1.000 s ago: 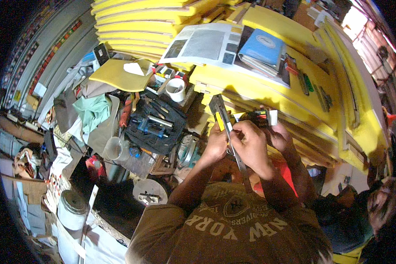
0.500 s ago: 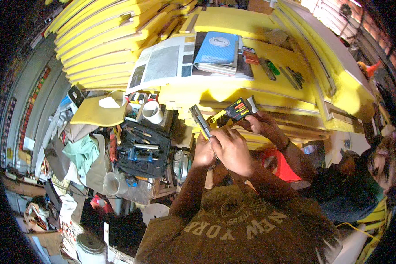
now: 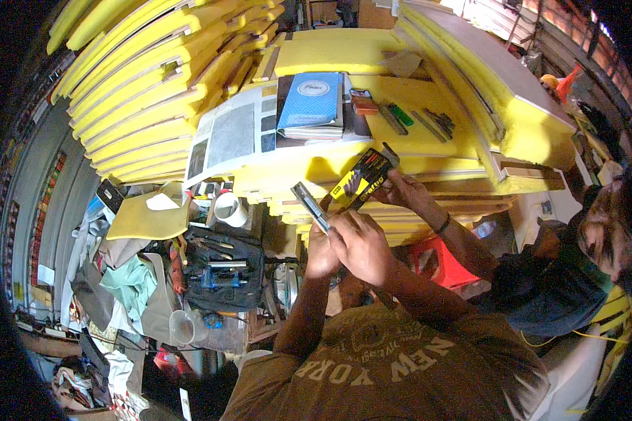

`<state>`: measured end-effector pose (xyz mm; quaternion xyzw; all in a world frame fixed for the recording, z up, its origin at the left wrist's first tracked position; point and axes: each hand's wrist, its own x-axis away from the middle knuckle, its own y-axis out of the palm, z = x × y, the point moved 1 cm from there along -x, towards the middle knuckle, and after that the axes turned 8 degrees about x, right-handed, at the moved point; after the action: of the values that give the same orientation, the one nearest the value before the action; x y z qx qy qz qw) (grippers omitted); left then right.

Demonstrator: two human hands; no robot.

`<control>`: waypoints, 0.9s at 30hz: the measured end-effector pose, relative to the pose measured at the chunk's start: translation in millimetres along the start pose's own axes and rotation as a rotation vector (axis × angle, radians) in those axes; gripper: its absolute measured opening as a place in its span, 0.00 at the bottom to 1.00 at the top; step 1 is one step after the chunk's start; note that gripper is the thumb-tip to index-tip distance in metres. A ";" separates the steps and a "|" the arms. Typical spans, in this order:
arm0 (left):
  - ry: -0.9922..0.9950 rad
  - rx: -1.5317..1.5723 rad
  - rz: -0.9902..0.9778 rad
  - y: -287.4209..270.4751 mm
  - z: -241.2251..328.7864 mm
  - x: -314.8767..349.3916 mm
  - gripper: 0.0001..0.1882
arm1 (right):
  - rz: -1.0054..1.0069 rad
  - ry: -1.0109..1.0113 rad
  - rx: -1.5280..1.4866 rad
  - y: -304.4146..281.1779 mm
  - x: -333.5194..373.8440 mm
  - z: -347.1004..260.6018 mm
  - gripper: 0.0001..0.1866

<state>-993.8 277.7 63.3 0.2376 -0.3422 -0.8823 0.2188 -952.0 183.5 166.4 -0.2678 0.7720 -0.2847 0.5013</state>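
Left hand (image 3: 321,254) and right hand (image 3: 364,247) both closed on a slim metal tool (image 3: 307,199), its free end pointing to our 11 o'clock. At 10, white cup (image 3: 229,210), contents unclear; between 8 and 9, black tool case (image 3: 254,286) holding a blue tool (image 3: 221,278). At 1, a co-worker's hand (image 3: 406,189) grips a yellow-and-black packet (image 3: 364,178), boldly lettered. At 12, blue folder (image 3: 312,107), oval label.

- from where i stand, a grey wall (image 3: 22,210) lines the far left
- yellow padded panels (image 3: 140,105) tower upper left
- light breaks through a brownish slatted wall (image 3: 621,77), upper right
- a wooden worktable (image 3: 226,339), lower left of centre
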 end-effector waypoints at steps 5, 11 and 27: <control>-0.003 0.147 0.012 19.0 2.2 -4.6 0.36 | -0.010 0.041 0.008 -2.0 5.9 1.6 0.08; -0.112 0.199 0.053 0.2 -11.1 2.7 0.40 | -0.024 0.058 -0.014 -3.3 10.5 5.5 0.09; -0.084 0.091 0.061 14.6 -15.9 5.0 0.33 | -0.049 0.092 -0.047 -6.5 13.1 12.0 0.10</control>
<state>-985.4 257.2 61.9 0.1996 -0.3980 -0.8679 0.2203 -944.7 167.8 158.8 -0.2848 0.7938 -0.2909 0.4518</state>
